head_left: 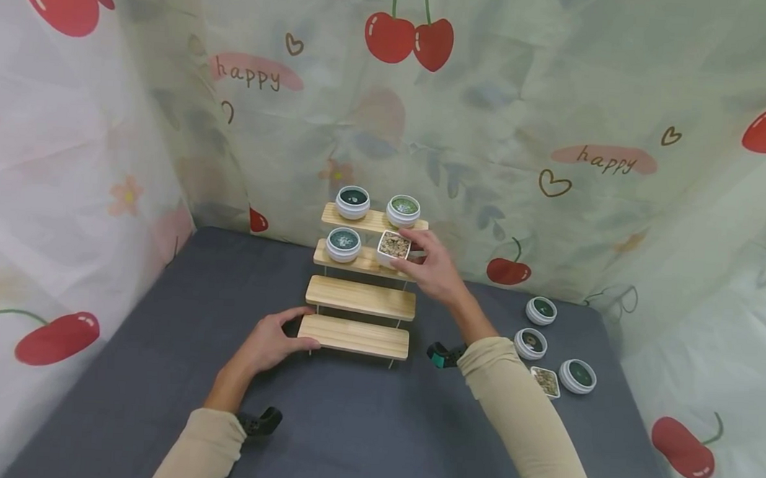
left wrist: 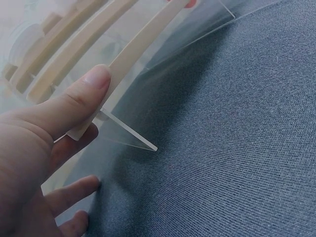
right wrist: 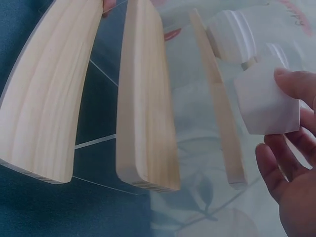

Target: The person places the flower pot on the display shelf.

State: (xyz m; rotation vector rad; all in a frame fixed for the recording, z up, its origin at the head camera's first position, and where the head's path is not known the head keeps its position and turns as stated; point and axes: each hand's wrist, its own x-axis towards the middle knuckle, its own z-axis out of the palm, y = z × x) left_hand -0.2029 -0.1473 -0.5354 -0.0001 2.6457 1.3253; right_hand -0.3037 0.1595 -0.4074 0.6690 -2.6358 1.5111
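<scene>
A tiered wooden display stand [head_left: 355, 336] with thin clear supports is at the middle of the table. My left hand [head_left: 268, 346] grips the left end of its lowest shelf; in the left wrist view the thumb lies along the shelf's edge [left wrist: 133, 47]. My right hand [head_left: 438, 272] holds a small square white pot [head_left: 393, 245] filled with beige bits, at the right of the second shelf from the top. In the right wrist view the pot [right wrist: 266, 101] is beside the shelf; whether it bears on the wood I cannot tell. Left of it sits a round white pot [head_left: 344, 244].
Two round pots, one dark inside [head_left: 352, 202] and one green inside [head_left: 402, 210], stand on the top shelf. At the table's right are three round white pots [head_left: 577, 376] and a square pot [head_left: 546, 382], partly behind my right sleeve. A cherry-printed curtain [head_left: 496, 72] hangs behind.
</scene>
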